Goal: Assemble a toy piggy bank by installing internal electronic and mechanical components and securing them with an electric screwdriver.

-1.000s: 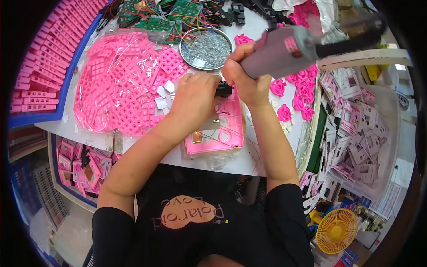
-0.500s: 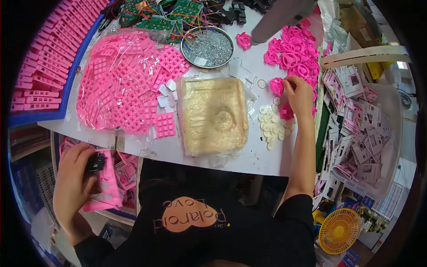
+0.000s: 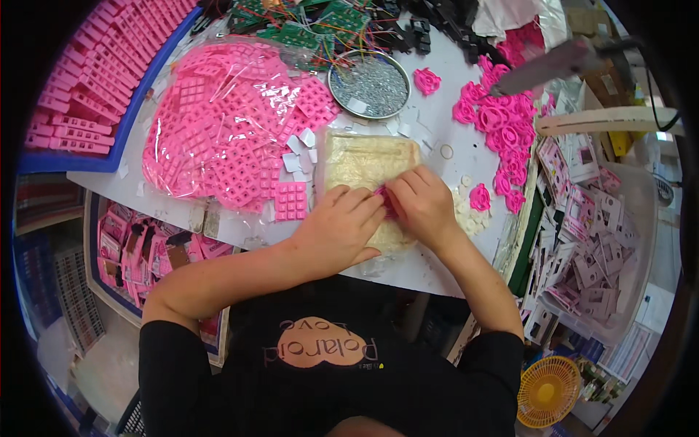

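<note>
Both hands meet over the wrapped, cream-coloured square pad (image 3: 364, 156) on the table. My right hand (image 3: 424, 207) is closed, pinching a small pink plastic part (image 3: 381, 193), mostly hidden by the fingers. From the left, my left hand (image 3: 341, 224) reaches to the same part, fingers bent and fingertips near it, its thumb held apart. Just right of the pad lie white round discs (image 3: 470, 215), partly behind the right hand, and a loose pink ring-shaped part (image 3: 479, 197). A pink keypad sheet (image 3: 290, 201) lies left of the pad.
A bag of pink keypads (image 3: 211, 124) covers the table's left. Behind the pad stand a round tin of screws (image 3: 371, 86) and wired green circuit boards (image 3: 335, 22). A hanging screwdriver (image 3: 546, 67) overhangs pink rings (image 3: 506, 131). Bins (image 3: 91, 251) (image 3: 633, 291) flank the table.
My left hand has left the pink piece over the left box and come onto the pad. My right hand has moved left from the pink rings to the pad, bringing a pink part.
</note>
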